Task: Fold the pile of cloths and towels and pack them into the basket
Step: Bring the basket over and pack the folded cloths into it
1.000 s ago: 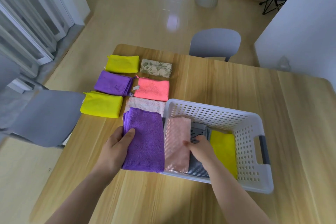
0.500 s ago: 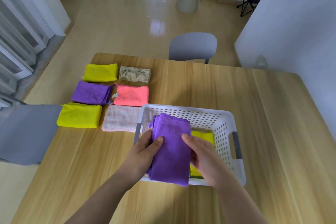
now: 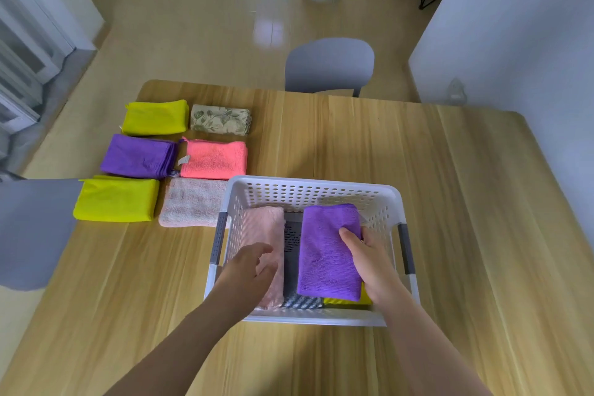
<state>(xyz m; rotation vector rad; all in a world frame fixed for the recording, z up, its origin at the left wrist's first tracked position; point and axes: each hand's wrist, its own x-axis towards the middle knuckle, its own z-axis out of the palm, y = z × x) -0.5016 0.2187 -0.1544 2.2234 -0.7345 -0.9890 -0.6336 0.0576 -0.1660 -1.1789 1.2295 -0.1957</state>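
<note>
The wooden bench point(image 3: 353, 145) carries a white perforated basket point(image 3: 308, 185) near its front edge. Six folded cloths point(image 3: 212, 159) lie in two columns left of the basket, and the nearest pale towel point(image 3: 193, 202) touches its wall. Basket contents: pink towel point(image 3: 266, 228) at left, grey cloth point(image 3: 292, 235) in the middle, purple cloth point(image 3: 324, 254) at right over a yellow cloth point(image 3: 364, 299). The right hand point(image 3: 369, 260) grips the purple cloth's right edge, thumb on top. The left hand point(image 3: 254, 270) is above the pink towel, fingers relaxed, holding nothing.
</note>
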